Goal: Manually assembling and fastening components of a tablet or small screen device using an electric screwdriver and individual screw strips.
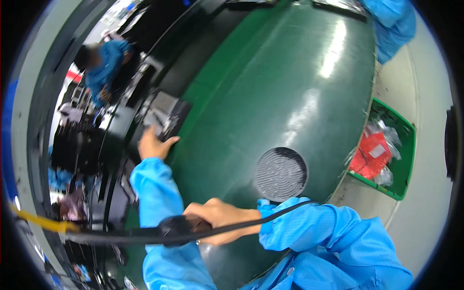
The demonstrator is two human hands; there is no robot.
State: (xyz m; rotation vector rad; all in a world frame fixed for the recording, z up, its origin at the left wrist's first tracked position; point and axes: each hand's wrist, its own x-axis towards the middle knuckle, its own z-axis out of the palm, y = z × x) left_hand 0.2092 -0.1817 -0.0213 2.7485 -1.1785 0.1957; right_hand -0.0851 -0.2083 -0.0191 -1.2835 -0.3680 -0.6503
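Note:
My left hand (pixel 154 144) reaches out over the left side of the green bench. Its thumb and fingers are apart at the near edge of a black tray (pixel 180 121) with a grey flat part (pixel 164 104) in it; whether they touch the tray I cannot tell. Closer to me, my right hand (pixel 224 220) is closed around a black handheld tool (pixel 176 229), above my left forearm. A black cable (pixel 261 221) crosses in front of this hand and hides part of the tool.
A round grey ribbed disc (pixel 281 174) is on the green bench (pixel 241 116). Beyond the right edge stands a green bin (pixel 408 159) holding red and clear plastic bags (pixel 372 154). A blue sleeve (pixel 391 24) shows at the far right; another person (pixel 108 67) sits across, left.

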